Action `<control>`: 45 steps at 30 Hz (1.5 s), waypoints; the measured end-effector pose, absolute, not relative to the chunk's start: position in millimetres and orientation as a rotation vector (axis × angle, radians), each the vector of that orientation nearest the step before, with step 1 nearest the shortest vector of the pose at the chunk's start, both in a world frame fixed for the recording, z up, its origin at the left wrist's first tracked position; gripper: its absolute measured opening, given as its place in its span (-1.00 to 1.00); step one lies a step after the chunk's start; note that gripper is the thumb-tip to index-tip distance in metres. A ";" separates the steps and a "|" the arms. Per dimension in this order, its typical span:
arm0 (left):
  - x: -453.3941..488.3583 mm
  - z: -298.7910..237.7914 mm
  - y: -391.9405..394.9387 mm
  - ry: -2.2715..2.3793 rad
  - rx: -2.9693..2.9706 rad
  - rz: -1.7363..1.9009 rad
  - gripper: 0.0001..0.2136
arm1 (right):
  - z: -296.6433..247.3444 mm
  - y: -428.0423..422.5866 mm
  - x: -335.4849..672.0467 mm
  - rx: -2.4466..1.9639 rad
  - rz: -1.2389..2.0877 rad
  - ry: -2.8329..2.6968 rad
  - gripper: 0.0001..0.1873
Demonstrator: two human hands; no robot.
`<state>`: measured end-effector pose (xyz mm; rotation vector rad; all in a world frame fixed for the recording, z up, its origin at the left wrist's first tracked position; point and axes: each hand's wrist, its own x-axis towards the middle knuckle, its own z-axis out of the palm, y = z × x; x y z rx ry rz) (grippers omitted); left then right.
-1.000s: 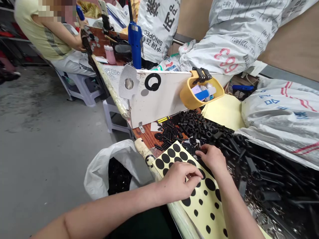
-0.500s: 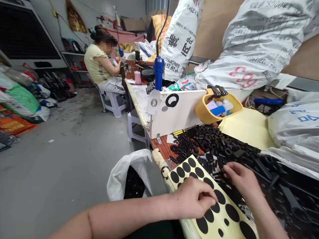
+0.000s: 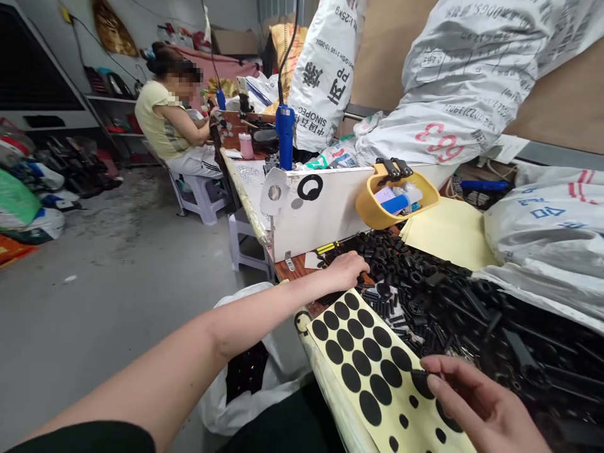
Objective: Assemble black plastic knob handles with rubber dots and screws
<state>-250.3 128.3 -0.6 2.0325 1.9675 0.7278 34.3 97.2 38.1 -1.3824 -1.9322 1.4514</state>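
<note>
My right hand [image 3: 481,399] is at the lower right, thumb and forefinger pinching a small black cylindrical piece [image 3: 419,375] over the sticker sheet. That pale yellow sheet [image 3: 383,412] carries rows of round black stickers [image 3: 370,408] and several smaller black dots. My left hand [image 3: 348,270] reaches across to the near edge of a heap of black tubular parts [image 3: 401,264]. Its fingers bend down among the parts, and their tips are hidden, so what they hold cannot be seen. Short black ribbed pieces [image 3: 389,305] lie between the heap and the sheet.
A white board [image 3: 325,217] with a yellow bin [image 3: 372,207] clipped on stands across the table. Blue electric screwdriver [image 3: 285,138] hangs behind it. White sacks [image 3: 438,100] crowd the right. An open white bag [image 3: 278,402] stands below the table edge. A co-worker [image 3: 172,119] sits farther back.
My left hand has left the sticker sheet and moved up to the heap. My right hand has come from the loose pieces back over the sheet, with a small black piece in its fingers.
</note>
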 end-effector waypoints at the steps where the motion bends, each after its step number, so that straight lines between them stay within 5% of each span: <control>1: -249.1 -0.9 133.1 1.926 2.078 0.687 -0.72 | 36.1 95.6 35.0 -1.376 1.443 -1.923 -0.51; 12: -190.0 21.0 90.7 1.616 2.008 0.905 -0.80 | 38.2 55.1 51.8 -1.437 1.026 -1.410 -0.61; 18: -100.7 10.1 25.1 0.902 1.125 1.101 -0.84 | 30.2 26.7 68.0 -1.403 0.798 -1.329 -0.75; 26: -62.4 -8.4 13.4 0.804 0.902 1.090 -0.83 | 18.2 1.4 96.3 -1.449 0.504 -1.468 -0.85; 45: -47.2 -24.8 10.0 0.834 0.885 1.047 -0.82 | 5.4 -1.1 107.7 -1.279 0.969 -1.243 -0.86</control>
